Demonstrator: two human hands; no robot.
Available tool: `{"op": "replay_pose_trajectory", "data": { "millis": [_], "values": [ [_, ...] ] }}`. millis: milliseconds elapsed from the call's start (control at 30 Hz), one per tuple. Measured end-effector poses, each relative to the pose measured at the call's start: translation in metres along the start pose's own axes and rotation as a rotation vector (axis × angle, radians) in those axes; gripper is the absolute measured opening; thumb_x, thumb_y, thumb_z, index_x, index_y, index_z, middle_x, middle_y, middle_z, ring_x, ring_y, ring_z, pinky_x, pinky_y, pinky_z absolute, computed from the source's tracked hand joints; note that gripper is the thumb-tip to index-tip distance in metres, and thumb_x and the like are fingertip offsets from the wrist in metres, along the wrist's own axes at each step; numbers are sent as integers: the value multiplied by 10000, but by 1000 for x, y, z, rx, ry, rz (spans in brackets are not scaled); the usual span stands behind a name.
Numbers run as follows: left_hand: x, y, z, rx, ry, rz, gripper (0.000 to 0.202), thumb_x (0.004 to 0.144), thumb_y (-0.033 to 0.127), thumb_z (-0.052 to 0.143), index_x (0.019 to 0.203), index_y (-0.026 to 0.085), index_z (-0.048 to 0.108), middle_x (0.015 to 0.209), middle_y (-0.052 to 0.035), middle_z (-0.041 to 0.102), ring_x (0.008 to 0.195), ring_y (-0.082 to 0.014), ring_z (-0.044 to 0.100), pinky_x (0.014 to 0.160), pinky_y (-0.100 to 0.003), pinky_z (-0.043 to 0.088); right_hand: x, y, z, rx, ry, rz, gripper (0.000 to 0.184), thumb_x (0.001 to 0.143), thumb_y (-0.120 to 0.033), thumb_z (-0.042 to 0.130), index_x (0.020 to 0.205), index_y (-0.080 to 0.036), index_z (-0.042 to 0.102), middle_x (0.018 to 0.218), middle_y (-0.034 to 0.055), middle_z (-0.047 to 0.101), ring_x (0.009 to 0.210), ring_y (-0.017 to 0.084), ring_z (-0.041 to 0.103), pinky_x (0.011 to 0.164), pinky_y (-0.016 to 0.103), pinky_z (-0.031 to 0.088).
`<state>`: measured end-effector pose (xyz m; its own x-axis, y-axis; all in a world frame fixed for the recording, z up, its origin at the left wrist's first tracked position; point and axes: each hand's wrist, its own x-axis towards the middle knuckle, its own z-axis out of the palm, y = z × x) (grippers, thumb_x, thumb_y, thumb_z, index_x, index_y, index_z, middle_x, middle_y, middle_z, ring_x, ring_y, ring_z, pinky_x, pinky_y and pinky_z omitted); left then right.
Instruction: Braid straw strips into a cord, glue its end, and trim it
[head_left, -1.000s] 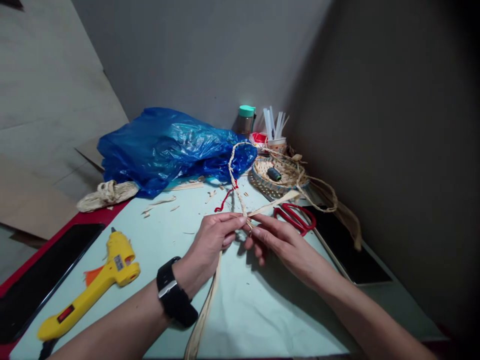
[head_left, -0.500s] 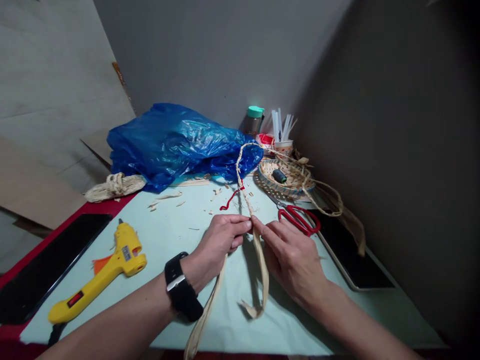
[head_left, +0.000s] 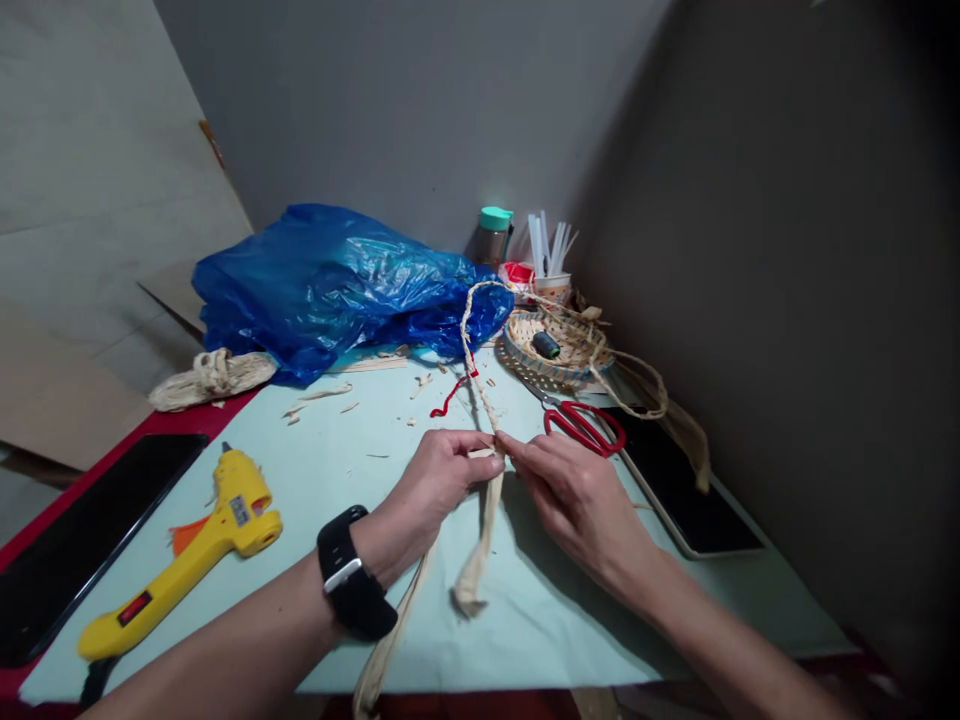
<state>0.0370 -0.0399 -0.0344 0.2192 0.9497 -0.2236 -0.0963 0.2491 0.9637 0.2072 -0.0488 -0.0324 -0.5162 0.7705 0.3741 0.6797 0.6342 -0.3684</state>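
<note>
A pale braided straw cord [head_left: 471, 345] arcs up from the round woven basket tray [head_left: 525, 368] at the back of the pale green counter [head_left: 337, 470] and comes down to the two hands, which meet at its near end over the middle of the counter. The left hand [head_left: 435, 485], with a black smartwatch [head_left: 352, 585] on its wrist, has its grip closed on the end of the braid, pinched between thumb and forefinger. The right hand [head_left: 577, 500] touches it fingertip to fingertip, its grip closed at the same spot on a flat straw strip [head_left: 480, 545] that hangs down and curls on the counter. A second loose strip [head_left: 386, 650] runs under the left wrist to the near edge. A short red thread [head_left: 448, 398] is tied to the braid just beyond the hands. Red-handled scissors [head_left: 585, 428] lie near the right hand, a yellow glue gun [head_left: 187, 560] well to the left, and a crumpled blue plastic bag [head_left: 337, 285] behind.
</note>
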Motion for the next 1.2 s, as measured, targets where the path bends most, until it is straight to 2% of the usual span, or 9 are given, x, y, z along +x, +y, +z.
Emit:
{"op": "replay_pose_trajectory", "data": {
  "millis": [133, 233, 333, 433, 733, 900, 967, 1067, 1200],
  "values": [
    [0, -2, -3, 109, 61, 80, 215, 750, 215, 665, 918, 154, 785, 582, -2, 629, 563, -130, 489, 571, -256, 363, 7, -2, -6, 169, -6, 226, 332, 972, -299, 433, 1225, -181, 612, 901, 70, 699, 745, 192, 595, 651, 305, 425],
    [-1, -1, -3, 242, 119, 163, 203, 745, 184, 655, 892, 181, 796, 772, -49, 734, 743, -193, 601, 700, -294, 424, 13, 2, -2, 255, -60, 368, 349, 943, -433, 483, 1116, -192, 665, 705, 23, 671, 622, 188, 576, 561, 286, 364],
    [-3, 0, -2, 393, 169, 218, 182, 737, 178, 657, 847, 195, 802, 855, -73, 761, 834, -238, 635, 782, -326, 427, 16, 8, 5, 347, -75, 373, 335, 917, -448, 519, 975, -199, 735, 715, 30, 698, 650, 200, 603, 586, 289, 384],
    [-5, 2, 0, 513, 179, 235, 176, 765, 216, 640, 837, 187, 798, 823, -88, 762, 785, -247, 644, 738, -334, 426, 14, 10, 12, 392, -56, 375, 337, 921, -412, 503, 885, -190, 754, 772, 42, 728, 684, 204, 619, 618, 289, 421],
    [-12, 12, 3, 772, 241, 312, 260, 848, 236, 535, 693, 180, 736, 713, -74, 721, 670, -206, 591, 655, -315, 375, 14, -2, 13, 432, 44, 420, 285, 895, -353, 529, 806, -161, 720, 654, 26, 657, 593, 147, 515, 575, 256, 383],
    [-16, 17, 5, 821, 306, 341, 187, 826, 183, 561, 779, 175, 742, 758, -54, 744, 678, -189, 622, 656, -298, 413, 14, -5, 13, 471, 63, 424, 281, 885, -328, 531, 754, -148, 703, 607, 16, 625, 575, 133, 500, 549, 247, 350],
    [-18, 14, 7, 859, 365, 412, 161, 814, 150, 578, 794, 168, 737, 754, -43, 744, 659, -180, 627, 651, -294, 432, 14, -5, 14, 501, 72, 421, 281, 878, -326, 538, 758, -139, 710, 651, 29, 653, 610, 139, 524, 568, 243, 364],
    [-22, 6, 11, 966, 416, 640, 162, 811, 88, 575, 838, 149, 723, 781, -53, 732, 682, -185, 645, 664, -300, 461, 13, -3, 15, 560, 79, 415, 277, 867, -320, 548, 762, -132, 722, 679, 35, 667, 648, 147, 544, 593, 238, 384],
    [-26, -4, 16, 1137, 331, 887, 203, 845, 33, 512, 821, 131, 688, 775, -72, 699, 683, -199, 665, 626, -307, 491, 14, 0, 16, 666, 64, 414, 239, 840, -293, 570, 759, -136, 730, 691, 31, 670, 668, 153, 555, 606, 237, 394]
  ]
}}
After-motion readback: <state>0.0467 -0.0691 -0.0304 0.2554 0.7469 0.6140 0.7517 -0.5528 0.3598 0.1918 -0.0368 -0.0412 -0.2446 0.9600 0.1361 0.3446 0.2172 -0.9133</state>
